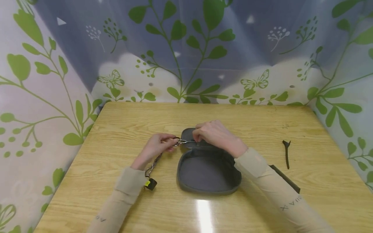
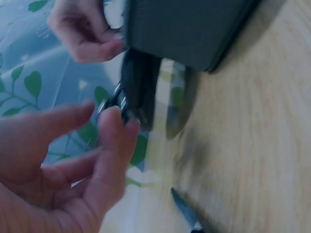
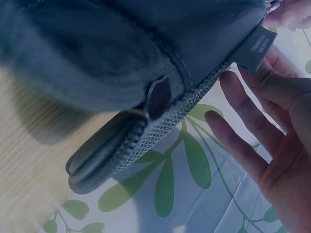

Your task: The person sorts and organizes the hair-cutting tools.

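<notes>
An open dark grey zip case (image 1: 181,176) stands on the table with its lid (image 1: 187,133) folded back. My left hand (image 1: 157,145) holds a pair of metal scissors (image 1: 182,141) by the finger rings, blades pointing right across the lid. At the lid, my right hand (image 1: 215,133) pinches a small dark flap with a printed label (image 3: 255,48) between thumb and finger; its other fingers (image 3: 240,145) spread behind the lid. In the left wrist view, the scissors (image 2: 116,103) are blurred and partly hidden by the left fingertips.
Under my left wrist lies a second pair of scissors (image 1: 155,165), beside a black piece with a yellow label (image 1: 148,183). To the right are a dark hair clip (image 1: 287,153) and a dark flat strip (image 1: 285,179), partly behind the right sleeve. A leaf-patterned curtain (image 1: 201,64) stands behind the table.
</notes>
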Demonstrator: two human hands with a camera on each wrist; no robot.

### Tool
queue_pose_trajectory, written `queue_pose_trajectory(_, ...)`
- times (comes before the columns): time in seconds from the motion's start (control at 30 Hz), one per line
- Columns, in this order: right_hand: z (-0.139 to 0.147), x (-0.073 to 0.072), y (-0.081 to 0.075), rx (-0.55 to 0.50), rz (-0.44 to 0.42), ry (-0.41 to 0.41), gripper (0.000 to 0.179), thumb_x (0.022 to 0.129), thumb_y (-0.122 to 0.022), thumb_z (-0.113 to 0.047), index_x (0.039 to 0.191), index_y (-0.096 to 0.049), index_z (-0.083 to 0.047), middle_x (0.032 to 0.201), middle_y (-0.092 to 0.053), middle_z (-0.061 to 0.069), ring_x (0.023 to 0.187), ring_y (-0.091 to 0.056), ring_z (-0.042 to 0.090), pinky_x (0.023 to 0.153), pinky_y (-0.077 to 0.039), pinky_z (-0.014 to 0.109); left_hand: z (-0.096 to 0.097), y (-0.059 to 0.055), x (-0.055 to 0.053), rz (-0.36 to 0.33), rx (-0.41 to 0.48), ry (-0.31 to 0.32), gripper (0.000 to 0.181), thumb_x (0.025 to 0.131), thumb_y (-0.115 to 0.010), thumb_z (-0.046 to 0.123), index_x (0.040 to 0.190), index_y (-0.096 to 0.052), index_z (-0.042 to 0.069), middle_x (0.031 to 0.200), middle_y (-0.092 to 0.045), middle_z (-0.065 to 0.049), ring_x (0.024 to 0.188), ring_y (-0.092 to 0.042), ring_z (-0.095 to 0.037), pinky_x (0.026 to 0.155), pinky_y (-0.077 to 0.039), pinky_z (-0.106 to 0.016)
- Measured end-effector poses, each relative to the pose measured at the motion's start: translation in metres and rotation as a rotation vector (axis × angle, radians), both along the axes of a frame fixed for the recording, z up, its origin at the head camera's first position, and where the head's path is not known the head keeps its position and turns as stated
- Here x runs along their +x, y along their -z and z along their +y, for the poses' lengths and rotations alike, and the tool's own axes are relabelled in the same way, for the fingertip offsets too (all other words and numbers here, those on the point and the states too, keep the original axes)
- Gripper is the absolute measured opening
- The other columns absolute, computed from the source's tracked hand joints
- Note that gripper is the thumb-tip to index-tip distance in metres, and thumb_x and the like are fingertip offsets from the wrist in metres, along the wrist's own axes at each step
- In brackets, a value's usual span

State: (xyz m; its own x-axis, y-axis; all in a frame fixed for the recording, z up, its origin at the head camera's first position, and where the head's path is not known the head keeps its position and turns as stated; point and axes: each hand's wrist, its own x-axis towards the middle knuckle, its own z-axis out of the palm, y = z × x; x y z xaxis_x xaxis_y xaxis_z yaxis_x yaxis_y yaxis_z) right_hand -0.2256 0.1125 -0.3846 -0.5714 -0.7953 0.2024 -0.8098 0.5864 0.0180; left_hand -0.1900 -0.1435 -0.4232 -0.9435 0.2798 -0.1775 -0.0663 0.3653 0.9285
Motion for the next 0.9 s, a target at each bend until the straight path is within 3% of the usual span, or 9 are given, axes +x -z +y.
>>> queue_pose_trajectory(0.17,0.002,-0.001,0.0,-0.006,-0.008,-0.001,0.018,0.09,-0.076,-0.015,0.078,-0.07,-0.026,0.076,-0.059,-0.011,0.059,-0.054,0.005,0.051,-0.04,0.026,-0.004,-0.003,-0.001,0.004,-0.019,0.086,0.055,0.098,-0.07,0.023,0.144,-0.053,-0.002,0.116,-0.069,-0.02,0.097,-0.07,-0.035,0.079,-0.056,-0.04)
queue_pose_trajectory(0.3,0.002,-0.001,-0.001,-0.005,-0.016,0.003,0.017,0.091,-0.076,-0.016,0.078,-0.069,-0.026,0.077,-0.059,-0.011,0.059,-0.052,0.005,0.051,-0.039,0.026,-0.002,-0.004,-0.001,0.029,-0.043,0.086,0.055,0.096,-0.072,0.025,0.144,-0.055,0.003,0.118,-0.068,-0.017,0.098,-0.07,-0.036,0.079,-0.055,-0.042)
queue_pose_trajectory(0.6,0.002,0.0,0.0,0.004,0.011,0.014,0.02,0.091,-0.075,-0.013,0.079,-0.066,-0.026,0.076,-0.057,-0.01,0.056,-0.048,0.006,0.049,-0.037,0.026,0.004,-0.007,-0.006,0.02,-0.133,0.076,0.051,0.092,-0.077,0.021,0.136,-0.062,0.001,0.11,-0.07,-0.014,0.095,-0.071,-0.031,0.08,-0.055,-0.042)
queue_pose_trajectory(0.9,-0.003,0.002,0.0,0.043,0.018,0.01,0.034,0.087,-0.07,0.007,0.081,-0.067,-0.026,0.08,-0.06,-0.011,0.061,-0.055,0.005,0.051,-0.04,0.025,0.011,-0.009,-0.012,0.023,-0.177,0.113,0.047,0.091,-0.078,0.023,0.133,-0.066,0.006,0.108,-0.071,-0.011,0.091,-0.07,-0.026,0.079,-0.055,-0.04)
